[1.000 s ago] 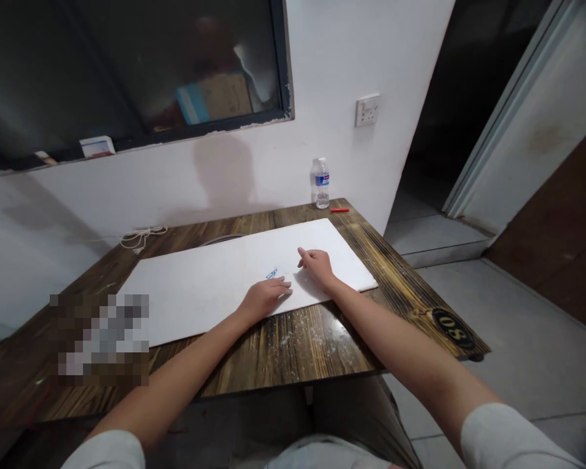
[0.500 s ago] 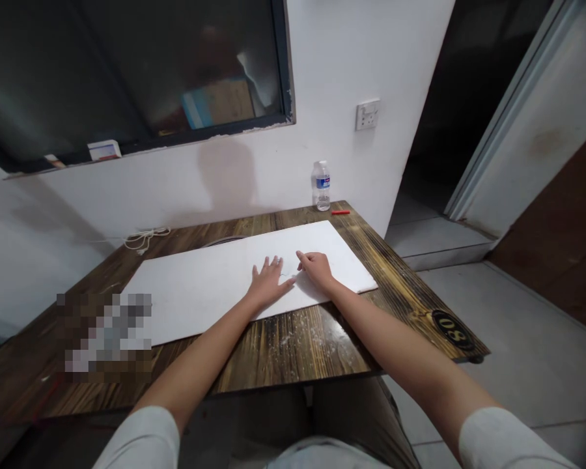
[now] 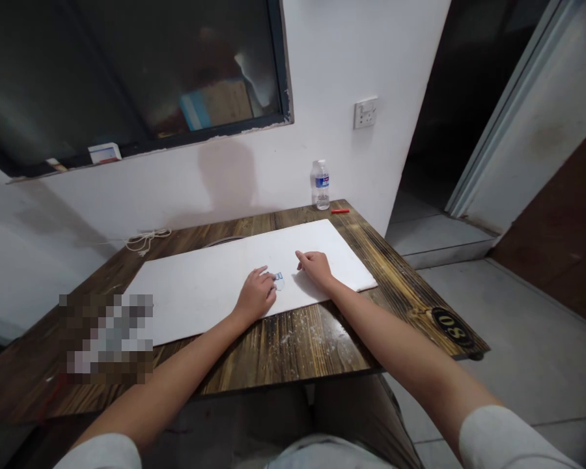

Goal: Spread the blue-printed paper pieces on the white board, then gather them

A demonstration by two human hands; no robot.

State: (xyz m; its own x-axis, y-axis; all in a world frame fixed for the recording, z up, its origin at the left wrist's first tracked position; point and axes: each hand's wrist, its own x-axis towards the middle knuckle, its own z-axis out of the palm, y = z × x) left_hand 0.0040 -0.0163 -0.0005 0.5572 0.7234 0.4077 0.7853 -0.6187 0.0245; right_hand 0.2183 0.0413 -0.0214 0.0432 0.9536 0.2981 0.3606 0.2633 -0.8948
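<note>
A long white board (image 3: 195,293) lies flat on the dark wooden table. Over its middle rests my left hand (image 3: 256,294), its fingers loosely bent and a little apart, with nothing visibly gripped. Its fingertips touch or lie just beside a small blue-lined figure (image 3: 279,281) on the board; whether this is a drawing or a thin clear piece I cannot tell. To the right, my right hand (image 3: 316,268) is closed on the board with the thumb side up. What its curled fingers hold, if anything, is hidden.
A water bottle (image 3: 322,185) and a red pen (image 3: 340,211) are at the table's far right corner. A white cord (image 3: 146,240) lies at the back left. White specks dot the wooden table (image 3: 317,345) near its front edge. A blurred patch covers the left side.
My left hand has drawn back to the left, and its spread fingers have bent. The blue-lined figure now shows beside it. My right hand has stayed in place.
</note>
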